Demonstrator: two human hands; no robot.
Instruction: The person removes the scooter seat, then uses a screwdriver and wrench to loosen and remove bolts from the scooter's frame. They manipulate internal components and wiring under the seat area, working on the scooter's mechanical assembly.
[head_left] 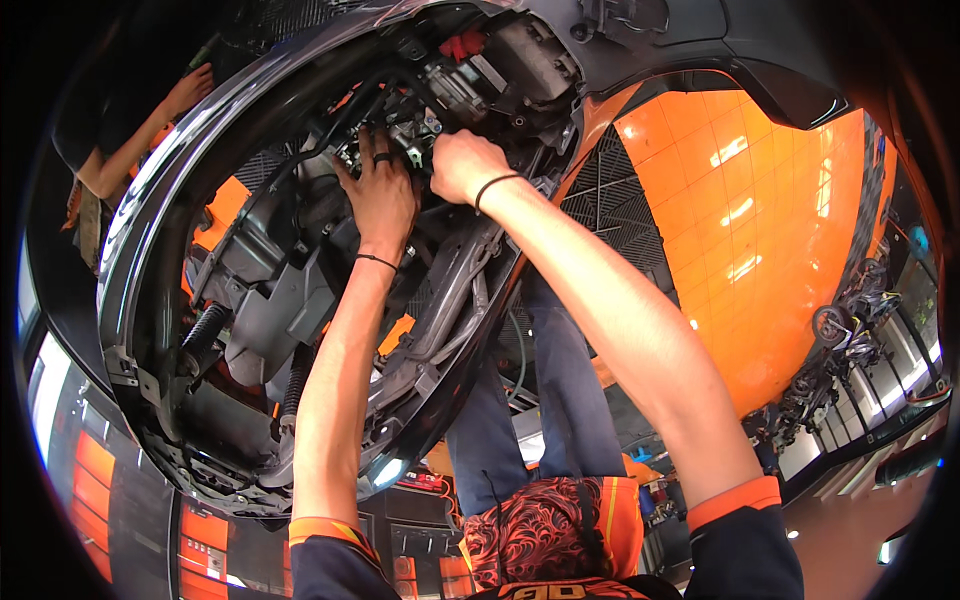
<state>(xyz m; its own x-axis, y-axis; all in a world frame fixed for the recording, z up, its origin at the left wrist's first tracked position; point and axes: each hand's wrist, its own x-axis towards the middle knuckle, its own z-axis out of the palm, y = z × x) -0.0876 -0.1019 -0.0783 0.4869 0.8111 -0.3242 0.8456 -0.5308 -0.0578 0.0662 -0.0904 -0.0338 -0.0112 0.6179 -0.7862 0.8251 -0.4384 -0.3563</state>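
Both of my arms reach into the open body of a dark scooter (290,285), over its engine parts (415,135). My left hand (382,200) lies over the engine with fingers stretched out and spread, a dark ring on one finger. The fingertips touch or come very near the metal parts; I see nothing held there. Close beside it on the right, my right hand (466,168) is closed, its fingers curled toward the engine. Whatever is in its grip is hidden behind the hand. A thin dark band circles each wrist.
A glossy body rim (130,220) curves round the opening. Shock absorber springs (205,330) sit at the lower left. Across the scooter at left, another person's hand (190,90) rests near the rim. Orange floor tiles (740,220) spread on the right, with parked motorcycles (845,330) beyond.
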